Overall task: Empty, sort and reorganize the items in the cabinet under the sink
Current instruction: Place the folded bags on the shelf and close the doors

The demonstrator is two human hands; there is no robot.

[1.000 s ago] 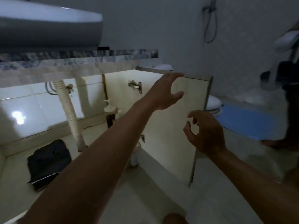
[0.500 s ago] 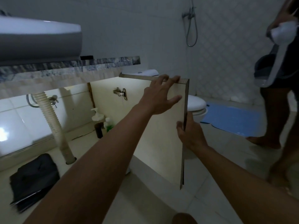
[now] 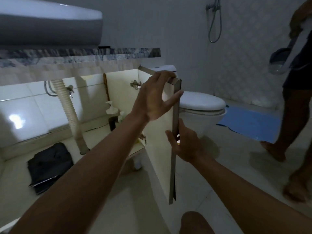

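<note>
Being clasped at its top outer corner by the left grip (image 3: pixel 157 97), the cabinet door (image 3: pixel 158 149) is being held swung open and is being seen nearly edge-on. The fingers of that grip are being curled over the door's top edge, while its thumb is being pressed against the free vertical edge. Lower on the same edge, the door is being clamped by the right grip (image 3: pixel 184 146), with the thumb laid on the cream inner face and the fingers wrapped behind the panel.

Past the door, the cabinet (image 3: pixel 121 88) under the sink is being shown open. A white pump bottle (image 3: pixel 110 108), a dark container (image 3: pixel 112 123) just below it in the view and a smaller pale bottle (image 3: pixel 121 114) are being kept together at the back right corner, near the hinged side. A ribbed drain hose (image 3: pixel 70 115) is being led down to the cabinet floor, and a dark folded bundle (image 3: pixel 49 164) is lying to its left, well apart from the bottles. Above, the basin (image 3: pixel 50 24) is being carried by the marbled bench (image 3: pixel 101 52). To the right, a toilet (image 3: pixel 201 103) and a blue mat (image 3: pixel 249 125) are being seen on the tiled floor, where another person (image 3: pixel 293 112) is standing.
</note>
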